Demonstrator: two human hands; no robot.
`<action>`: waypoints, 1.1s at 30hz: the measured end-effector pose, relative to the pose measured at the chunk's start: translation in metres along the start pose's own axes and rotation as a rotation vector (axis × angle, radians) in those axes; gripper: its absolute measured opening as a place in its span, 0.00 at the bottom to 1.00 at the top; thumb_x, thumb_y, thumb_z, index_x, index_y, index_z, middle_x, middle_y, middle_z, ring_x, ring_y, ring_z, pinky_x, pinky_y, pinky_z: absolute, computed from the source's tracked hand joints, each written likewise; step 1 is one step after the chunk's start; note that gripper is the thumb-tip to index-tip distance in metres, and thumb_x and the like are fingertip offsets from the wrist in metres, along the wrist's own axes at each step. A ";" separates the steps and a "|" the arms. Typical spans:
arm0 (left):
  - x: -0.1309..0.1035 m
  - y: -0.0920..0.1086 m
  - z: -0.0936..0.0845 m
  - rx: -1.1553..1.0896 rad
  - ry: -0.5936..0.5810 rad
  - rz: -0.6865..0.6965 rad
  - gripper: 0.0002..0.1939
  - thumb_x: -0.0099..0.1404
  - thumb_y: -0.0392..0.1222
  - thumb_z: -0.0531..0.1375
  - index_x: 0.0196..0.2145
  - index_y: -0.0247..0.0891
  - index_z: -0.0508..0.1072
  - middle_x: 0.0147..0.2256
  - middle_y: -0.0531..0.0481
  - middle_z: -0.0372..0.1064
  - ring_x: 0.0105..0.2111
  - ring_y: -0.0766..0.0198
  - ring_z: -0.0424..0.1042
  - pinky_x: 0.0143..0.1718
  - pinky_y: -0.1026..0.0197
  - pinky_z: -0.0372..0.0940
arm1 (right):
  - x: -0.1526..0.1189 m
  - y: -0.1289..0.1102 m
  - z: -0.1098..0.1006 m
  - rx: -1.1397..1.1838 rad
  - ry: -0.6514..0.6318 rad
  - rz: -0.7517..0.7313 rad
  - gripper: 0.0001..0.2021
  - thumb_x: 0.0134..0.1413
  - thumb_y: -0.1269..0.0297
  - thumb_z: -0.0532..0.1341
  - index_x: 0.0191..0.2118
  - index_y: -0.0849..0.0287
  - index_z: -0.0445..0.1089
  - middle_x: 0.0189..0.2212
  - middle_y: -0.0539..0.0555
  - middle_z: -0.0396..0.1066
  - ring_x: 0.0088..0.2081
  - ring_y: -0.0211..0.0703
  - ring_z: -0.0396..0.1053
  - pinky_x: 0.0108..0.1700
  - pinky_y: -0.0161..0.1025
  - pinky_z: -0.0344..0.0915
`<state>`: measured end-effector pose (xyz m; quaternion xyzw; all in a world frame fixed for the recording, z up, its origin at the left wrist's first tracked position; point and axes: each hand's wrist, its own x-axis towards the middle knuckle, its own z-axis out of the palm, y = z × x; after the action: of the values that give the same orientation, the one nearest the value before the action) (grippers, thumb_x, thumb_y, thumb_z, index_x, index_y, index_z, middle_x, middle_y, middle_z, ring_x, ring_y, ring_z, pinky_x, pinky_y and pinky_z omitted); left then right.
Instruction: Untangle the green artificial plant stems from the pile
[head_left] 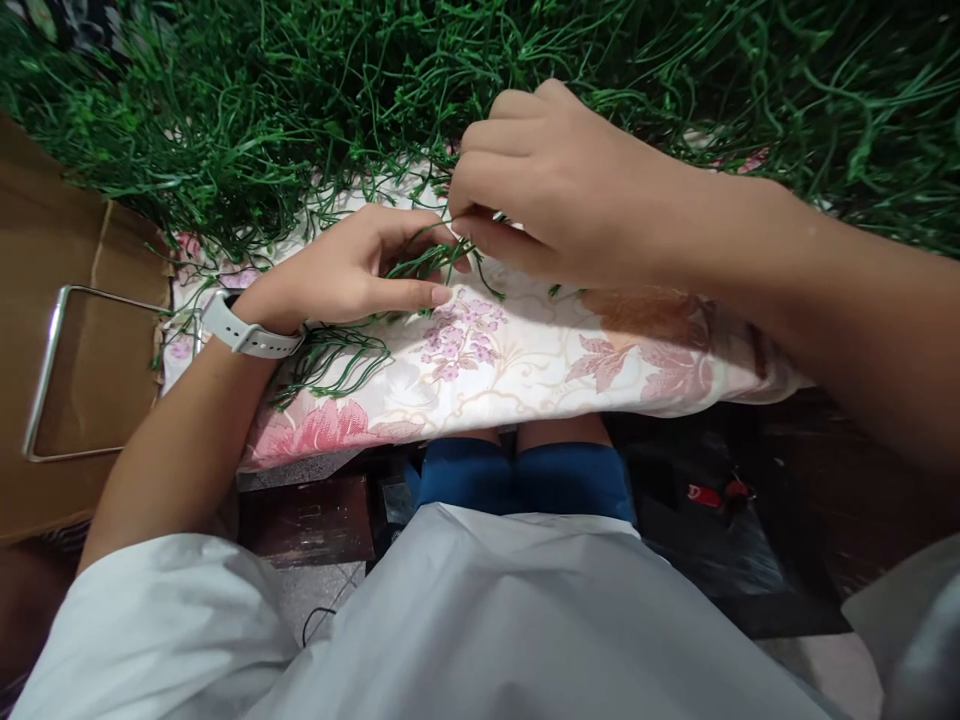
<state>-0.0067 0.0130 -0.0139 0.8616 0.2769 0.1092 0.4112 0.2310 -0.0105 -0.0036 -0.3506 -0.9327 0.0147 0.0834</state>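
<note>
1. Green strands [375, 90], thin and stringy, are lying in a thick tangle along the far side of the work surface.
2. The person's left hand [337, 265] is curling loosely around a small bunch [427, 262] of the same strands, its thumb stretching along the near side and its fingers bending behind.
3. That small bunch is hanging just above the floral cloth [517, 385], between the two hands, near the middle of the view.
4. The right hand [540, 170] is closing its fingers, thumb against forefinger, and is pinching a thin strand [441, 227] beside the left fingertips (its exact end is hiding behind the fingers).
5. Another bundle [337, 360] is resting on the cloth just below the left wrist, which is wearing a pale watch strap [251, 330].
6. Brown cardboard [75, 230] is standing at the left edge, with a bent metal wire [49, 370] showing against it.
7. Below the cloth's near edge, blue shorts [517, 480] and a white shirt [480, 620] are showing; a red tag [703, 495] is lying to their right.
</note>
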 end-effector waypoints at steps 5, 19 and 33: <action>0.000 -0.004 -0.003 -0.082 -0.002 -0.018 0.24 0.67 0.63 0.65 0.44 0.39 0.81 0.33 0.46 0.78 0.34 0.61 0.73 0.38 0.60 0.67 | -0.005 0.003 0.005 0.362 0.140 0.040 0.06 0.72 0.66 0.50 0.45 0.57 0.63 0.40 0.52 0.65 0.40 0.41 0.59 0.44 0.44 0.56; -0.003 -0.004 -0.006 -0.008 -0.241 -0.029 0.08 0.66 0.41 0.66 0.37 0.35 0.84 0.33 0.49 0.80 0.35 0.63 0.74 0.42 0.62 0.69 | 0.002 0.013 0.022 0.935 -0.225 -0.309 0.13 0.79 0.59 0.52 0.41 0.60 0.67 0.37 0.47 0.65 0.38 0.32 0.62 0.42 0.35 0.62; 0.002 0.001 -0.006 -0.050 -0.343 -0.022 0.12 0.58 0.50 0.69 0.29 0.37 0.82 0.24 0.52 0.74 0.28 0.65 0.71 0.35 0.64 0.67 | 0.010 0.003 0.013 0.969 -0.382 -0.498 0.17 0.80 0.56 0.51 0.38 0.62 0.63 0.33 0.46 0.62 0.36 0.29 0.62 0.43 0.31 0.61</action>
<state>-0.0074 0.0173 -0.0089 0.8540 0.2095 -0.0370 0.4748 0.2234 -0.0012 -0.0152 -0.0335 -0.8725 0.4830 0.0654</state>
